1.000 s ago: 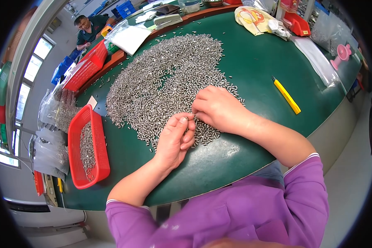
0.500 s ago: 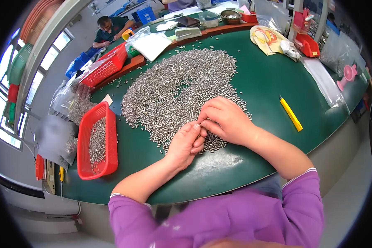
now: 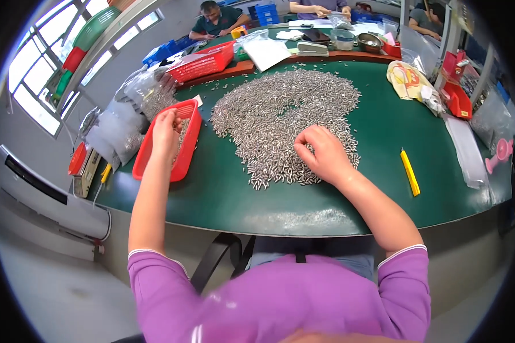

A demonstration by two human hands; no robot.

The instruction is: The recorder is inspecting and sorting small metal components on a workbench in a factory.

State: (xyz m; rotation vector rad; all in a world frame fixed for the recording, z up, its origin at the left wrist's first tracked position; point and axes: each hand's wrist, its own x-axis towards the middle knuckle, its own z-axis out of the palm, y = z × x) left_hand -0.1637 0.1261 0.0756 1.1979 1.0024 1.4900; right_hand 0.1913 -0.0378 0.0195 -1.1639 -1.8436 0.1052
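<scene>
A broad heap of small silvery metal pins (image 3: 263, 123) lies spread over the green table. My right hand (image 3: 326, 153) rests at the heap's near right part, fingers curled in with thumb against forefinger; whatever they hold is hidden. Over the red plastic basket (image 3: 185, 161) at the left is my left hand (image 3: 166, 132), its fingers bent together. I cannot make out anything in its grasp. More of the same pins lie inside the basket, partly covered by the hand.
A yellow utility knife (image 3: 410, 173) lies at the right. Clear bags of pins (image 3: 111, 128) stand beyond the basket. A red perforated basket (image 3: 203, 63), a patterned cloth (image 3: 407, 79) and a pink stand (image 3: 499, 154) line the edges. Other people (image 3: 214, 20) sit across the table.
My left hand has left my right hand and moved left, over the red basket. My right hand stays over the heap, fingers still curled. The view has shifted, so the table sits higher.
</scene>
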